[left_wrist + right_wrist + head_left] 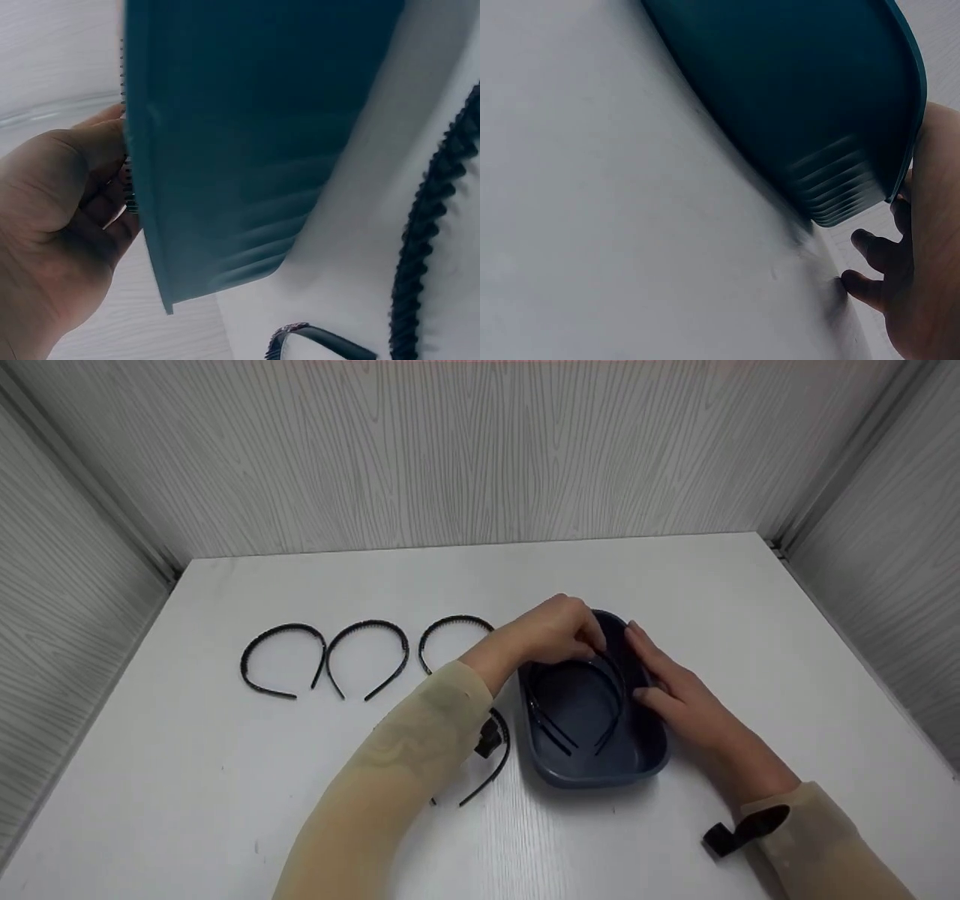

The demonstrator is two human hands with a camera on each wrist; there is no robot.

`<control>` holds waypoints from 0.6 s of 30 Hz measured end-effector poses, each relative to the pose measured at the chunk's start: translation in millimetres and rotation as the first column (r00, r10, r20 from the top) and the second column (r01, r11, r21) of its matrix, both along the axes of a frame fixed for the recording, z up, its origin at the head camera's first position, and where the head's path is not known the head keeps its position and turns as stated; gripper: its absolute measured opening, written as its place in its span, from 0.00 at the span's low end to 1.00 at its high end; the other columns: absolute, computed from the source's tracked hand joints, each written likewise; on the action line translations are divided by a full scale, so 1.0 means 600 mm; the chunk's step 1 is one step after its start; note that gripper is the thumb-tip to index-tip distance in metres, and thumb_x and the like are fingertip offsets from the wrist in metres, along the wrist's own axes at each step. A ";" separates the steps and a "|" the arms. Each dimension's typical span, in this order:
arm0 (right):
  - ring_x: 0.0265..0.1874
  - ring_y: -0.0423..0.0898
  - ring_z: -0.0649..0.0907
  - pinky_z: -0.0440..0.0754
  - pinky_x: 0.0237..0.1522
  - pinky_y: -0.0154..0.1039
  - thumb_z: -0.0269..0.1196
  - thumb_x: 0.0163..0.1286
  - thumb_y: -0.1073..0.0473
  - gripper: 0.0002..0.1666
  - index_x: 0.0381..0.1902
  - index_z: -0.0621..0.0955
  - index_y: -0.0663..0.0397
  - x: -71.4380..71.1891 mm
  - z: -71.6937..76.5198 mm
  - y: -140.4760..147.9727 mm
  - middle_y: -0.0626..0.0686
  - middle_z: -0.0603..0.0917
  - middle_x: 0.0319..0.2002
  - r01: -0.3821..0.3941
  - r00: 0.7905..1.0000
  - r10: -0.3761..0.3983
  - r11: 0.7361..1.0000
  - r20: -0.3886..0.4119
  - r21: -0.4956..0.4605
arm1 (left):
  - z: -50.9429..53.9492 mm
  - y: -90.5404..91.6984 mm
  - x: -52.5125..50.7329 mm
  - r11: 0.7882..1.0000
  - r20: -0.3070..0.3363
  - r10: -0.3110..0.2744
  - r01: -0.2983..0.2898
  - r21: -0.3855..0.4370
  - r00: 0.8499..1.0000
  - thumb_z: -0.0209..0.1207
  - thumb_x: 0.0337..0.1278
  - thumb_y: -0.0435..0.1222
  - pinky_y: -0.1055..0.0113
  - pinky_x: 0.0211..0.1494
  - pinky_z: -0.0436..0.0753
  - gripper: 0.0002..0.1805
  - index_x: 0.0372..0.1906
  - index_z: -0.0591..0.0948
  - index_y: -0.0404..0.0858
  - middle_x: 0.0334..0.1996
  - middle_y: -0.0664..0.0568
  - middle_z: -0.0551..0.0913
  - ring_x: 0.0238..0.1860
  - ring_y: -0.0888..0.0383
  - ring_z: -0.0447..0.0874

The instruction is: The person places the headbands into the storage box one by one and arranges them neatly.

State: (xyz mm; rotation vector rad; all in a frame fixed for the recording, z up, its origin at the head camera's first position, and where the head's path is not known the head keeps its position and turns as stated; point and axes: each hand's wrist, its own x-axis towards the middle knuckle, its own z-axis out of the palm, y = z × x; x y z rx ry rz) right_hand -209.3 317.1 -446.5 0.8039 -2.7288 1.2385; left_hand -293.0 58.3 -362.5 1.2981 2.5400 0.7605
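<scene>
My left hand [559, 630] reaches into the dark blue basin [592, 780] from the left, fingers curled round the top of a black headband [619, 690]. Two headbands overlap inside, their ends toward the near side. In the left wrist view, the left hand [67, 217] pinches a toothed band [130, 184] beside the basin's rim [146, 187]. My right hand [690, 705] grips the basin's right rim, thumb over the edge. The right wrist view shows that hand [922, 255] by the basin [802, 97], with some fingers spread below the rim.
Three black headbands, left [281, 626], middle [367, 622] and right [454, 618], lie in a row on the white table [187, 765]. Another headband [506, 746] lies nearer, partly behind the left forearm. Grey wood-patterned panels [465, 450] surround the table's back and sides.
</scene>
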 end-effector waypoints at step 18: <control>0.84 0.46 0.51 0.48 0.77 0.26 0.57 0.78 0.66 0.47 0.87 0.53 0.39 0.000 0.000 -0.002 0.47 0.50 0.86 -0.014 1.000 0.014 1.000 -0.010 -0.016 | -0.040 0.014 -0.002 0.999 -0.033 -0.007 0.006 -0.049 0.999 0.70 0.68 0.32 0.71 0.60 0.79 0.10 0.51 0.93 0.41 0.47 0.55 0.92 0.50 0.61 0.87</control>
